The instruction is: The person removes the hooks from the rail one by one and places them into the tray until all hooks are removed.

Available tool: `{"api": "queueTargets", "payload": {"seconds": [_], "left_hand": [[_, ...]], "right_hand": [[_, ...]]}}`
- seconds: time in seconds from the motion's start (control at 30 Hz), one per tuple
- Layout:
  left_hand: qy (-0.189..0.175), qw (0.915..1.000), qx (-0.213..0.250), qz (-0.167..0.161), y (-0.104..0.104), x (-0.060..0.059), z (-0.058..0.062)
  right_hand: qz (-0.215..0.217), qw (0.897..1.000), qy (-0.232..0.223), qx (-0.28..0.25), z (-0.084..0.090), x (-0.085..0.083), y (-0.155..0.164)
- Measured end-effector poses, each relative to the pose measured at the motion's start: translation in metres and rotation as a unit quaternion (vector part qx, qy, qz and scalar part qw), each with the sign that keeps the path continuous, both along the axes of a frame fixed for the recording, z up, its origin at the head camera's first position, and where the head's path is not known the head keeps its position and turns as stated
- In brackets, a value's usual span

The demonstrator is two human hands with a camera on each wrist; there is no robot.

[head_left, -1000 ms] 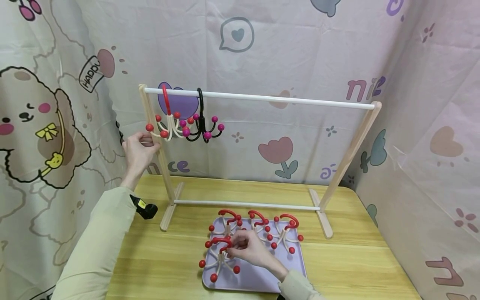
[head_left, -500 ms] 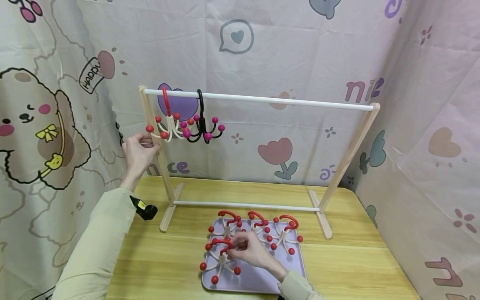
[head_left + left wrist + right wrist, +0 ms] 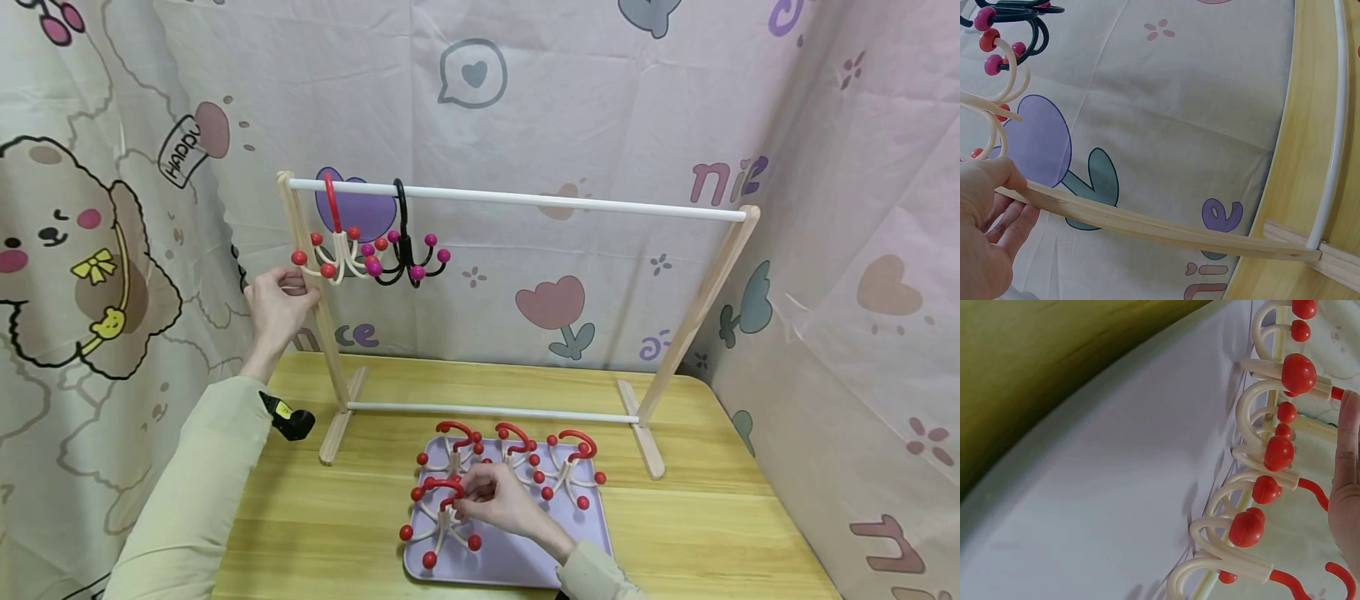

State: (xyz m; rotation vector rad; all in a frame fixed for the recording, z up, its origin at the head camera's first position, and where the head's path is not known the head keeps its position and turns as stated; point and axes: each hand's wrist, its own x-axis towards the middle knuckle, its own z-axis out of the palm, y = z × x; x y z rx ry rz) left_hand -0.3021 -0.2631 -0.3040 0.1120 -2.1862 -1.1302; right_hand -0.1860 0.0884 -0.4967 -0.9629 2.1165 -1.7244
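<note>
Rack (image 3: pixel 517 198): you see a wooden-framed hanging rack with a white top rail standing on the yellow worktop (image 3: pixel 345 533), its feet toward the 12 o'clock edge. Your left hand (image 3: pixel 276 302) grips the rack's left upright, fingers and thumb curled round the wood; the left wrist view confirms the thumb (image 3: pixel 997 175) on top of the post and the fingers beneath it.

Tray (image 3: pixel 525 557): a lilac tray lies on the worktop at 6 o'clock from the rack. It carries four cream multi-arm hangers with red ball tips and red hooks: three in a row along its 12 o'clock side and one, the front hanger (image 3: pixel 438 521), at its 9 o'clock corner.

Your right hand (image 3: pixel 498 498) rests over the tray, with its fingers pinching the red hook of the front hanger. That hanger still lies on the tray.

Hung items: a red-hook hanger (image 3: pixel 333 242) and, just beside it at 3 o'clock, a black hanger (image 3: pixel 405 250) with magenta balls hang from the top rail near the left upright.

A small black object (image 3: pixel 288 418) sits at your left sleeve, near the rack's left foot.
</note>
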Motion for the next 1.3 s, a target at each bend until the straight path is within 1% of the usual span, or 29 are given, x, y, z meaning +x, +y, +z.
{"api": "queueTargets", "payload": {"seconds": [0.37,0.53,0.77,0.93,1.1,1.3], "left_hand": [[0.001,1.0000,-0.004,0.004,-0.0008,-0.0006,-0.0009],[-0.001,0.9998,-0.013,0.013,-0.0007,-0.0006,-0.0009],[-0.005,0.9997,-0.016,0.016,-0.0007,-0.0008,0.0004],[-0.009,0.9998,-0.010,0.016,-0.0006,-0.0011,0.0013],[-0.012,0.9998,-0.007,0.014,-0.0008,-0.0004,0.0009],[-0.017,0.9996,-0.013,0.020,-0.0010,0.0004,-0.0001]], "right_hand": [[-0.001,1.000,0.001,0.010,0.0006,-0.0003,0.0002],[-0.003,1.000,0.012,0.015,0.0011,-0.0003,0.0003],[-0.007,1.000,0.014,0.024,0.0015,0.0000,0.0006],[-0.002,0.999,0.029,0.026,0.0035,0.0000,0.0004],[-0.006,0.998,0.046,0.036,0.0043,-0.0006,0.0001],[-0.006,0.998,0.062,0.027,0.0058,-0.0007,-0.0004]]}}
